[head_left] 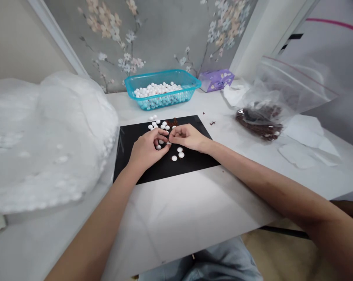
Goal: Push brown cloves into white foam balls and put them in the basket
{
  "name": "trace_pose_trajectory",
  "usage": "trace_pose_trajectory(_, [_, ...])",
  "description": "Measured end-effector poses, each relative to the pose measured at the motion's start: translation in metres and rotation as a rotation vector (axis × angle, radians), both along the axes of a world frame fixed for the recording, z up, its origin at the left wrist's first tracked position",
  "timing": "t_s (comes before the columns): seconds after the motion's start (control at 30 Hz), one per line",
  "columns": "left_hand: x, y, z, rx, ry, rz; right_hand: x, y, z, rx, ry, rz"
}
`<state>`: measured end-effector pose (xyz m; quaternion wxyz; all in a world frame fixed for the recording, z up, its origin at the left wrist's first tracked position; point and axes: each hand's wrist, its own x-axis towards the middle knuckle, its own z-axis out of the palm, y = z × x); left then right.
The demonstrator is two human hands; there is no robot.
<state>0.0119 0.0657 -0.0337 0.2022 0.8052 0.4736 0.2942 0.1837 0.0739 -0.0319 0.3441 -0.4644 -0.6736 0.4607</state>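
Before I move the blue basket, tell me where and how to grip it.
Likely best: grip the blue basket by its rim at both short ends, coming from left and right. The rim flares outward, and it stands upright with loose white pieces inside.

Beads (pixel 174 158) lie on the mat (pixel 155 170), basket (pixel 190 93) behind, sack (pixel 47 132) left, zip bag (pixel 259 121) right.

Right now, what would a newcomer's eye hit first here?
Probably the bright turquoise basket of white pieces, at the back before the floral wall. Next, the big, bulging white bag on the left. Then the left hand and right hand over the black mat, a small white piece at their fingertips.
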Motion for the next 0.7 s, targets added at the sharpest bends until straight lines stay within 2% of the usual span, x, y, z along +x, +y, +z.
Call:
trace_pose_trajectory(0.43, [0.0,0.0023,-0.0014,-0.002,-0.013,-0.013,-0.0049,0.0001,-0.0075,0.105,-0.005,-0.084])
trace_pose_trajectory(0.7, [0.0009,0.0028,-0.0005,-0.035,-0.007,0.002,-0.0056,-0.0007,-0.0101,0.118,0.039,-0.082])
